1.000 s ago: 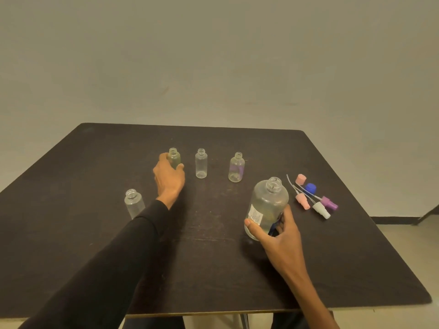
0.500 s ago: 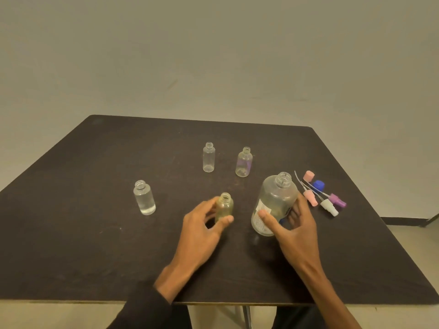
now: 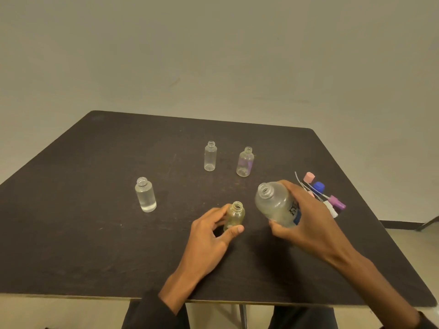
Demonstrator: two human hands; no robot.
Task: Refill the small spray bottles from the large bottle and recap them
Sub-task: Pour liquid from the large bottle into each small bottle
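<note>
Large clear plastic bottle [image 3: 276, 205], uncapped, tilted in right hand [image 3: 306, 217], fingers wrapped round; left hand [image 3: 209, 236] fingers pinching small yellowish bottle [image 3: 234, 216] upright on surface, likely steadying for pour.

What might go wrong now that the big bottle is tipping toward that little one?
The small yellowish bottle has a narrow neck, so liquid from the large bottle, tilted in the right hand, could miss and wet the table. The left hand holds only its lower side; a nudge might tip it.
</note>
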